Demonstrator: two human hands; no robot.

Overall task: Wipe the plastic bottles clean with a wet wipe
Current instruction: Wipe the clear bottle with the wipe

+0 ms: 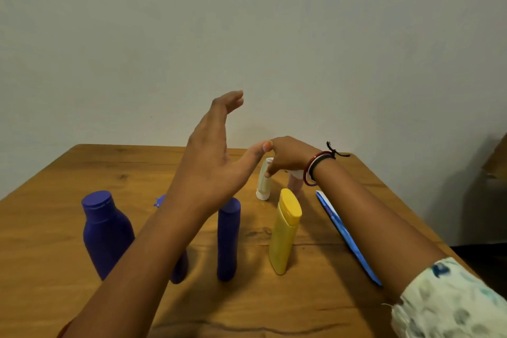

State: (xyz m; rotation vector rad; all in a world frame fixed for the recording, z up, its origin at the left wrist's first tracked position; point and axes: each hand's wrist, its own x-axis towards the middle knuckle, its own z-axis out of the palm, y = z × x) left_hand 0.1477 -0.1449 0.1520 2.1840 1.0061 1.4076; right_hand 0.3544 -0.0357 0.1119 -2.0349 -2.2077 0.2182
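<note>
Setup step, no wipe out yet. My left hand [211, 164] raised, released, empty. My right hand [288, 156] grasping white tube [264, 182] at 12 o'clock on counter [315, 296]. Next: fetch wipe, probably from blue pack [346, 236] at 3 o'clock.

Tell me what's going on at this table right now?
A person's right hand reaches to the far side of the wooden table, fingers at the top of a small white bottle. The left hand hovers open, holding nothing. Three purple bottles and a yellow bottle stand untouched. No wipe is visible.
</note>
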